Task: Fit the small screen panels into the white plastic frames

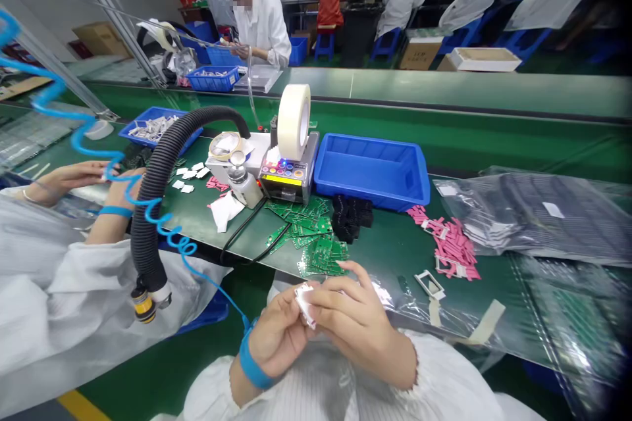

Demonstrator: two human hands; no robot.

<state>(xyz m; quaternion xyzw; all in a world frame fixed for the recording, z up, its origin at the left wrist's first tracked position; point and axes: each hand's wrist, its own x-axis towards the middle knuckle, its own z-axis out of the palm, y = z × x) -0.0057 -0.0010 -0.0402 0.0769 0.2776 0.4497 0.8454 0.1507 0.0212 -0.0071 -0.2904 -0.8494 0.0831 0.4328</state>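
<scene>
Between both hands, in front of my chest, is a small white plastic piece [305, 306] with a trace of pink along its lower edge. My left hand [279, 337], with a blue wrist strap [251, 362], grips it from the left. The fingers of my right hand [353, 319] close on its right side, index finger raised. Just beyond lie green circuit boards [320, 243] in a loose pile, with black parts [348, 218] beside them. Pink strips [451, 243] are heaped to the right, near a white rectangular frame [429, 285].
A tape dispenser [286, 181], a metal-topped bottle [244, 185] and a blue tray [370, 192] stand behind the boards. A black hose [165, 164] and coiled blue cord [185, 247] hang at left, near a co-worker's hands [89, 177]. Bagged sheets [548, 210] lie right.
</scene>
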